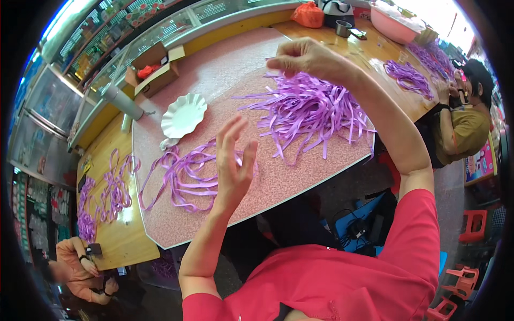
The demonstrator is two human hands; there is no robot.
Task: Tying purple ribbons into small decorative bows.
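My left hand (231,171) is raised over the table with its fingers spread and nothing in them. Behind it lie loose loops of purple ribbon (184,176). High above the far side of a larger heap of purple ribbon strips (308,109), my right hand (313,60) is closed in a pinch. Whatever sits between its thumb and fingertips is too small to make out. Both ribbon groups rest on a pink speckled tabletop (214,64). A white scalloped dish (183,115) stands at the far left of the loops.
An open cardboard box (155,69) and a grey cylinder (122,101) stand at the far left. Co-workers sit by ribbon piles at the left (113,195) and right (409,77). A pink basin (393,24) and an orange bag (308,15) stand at the back right.
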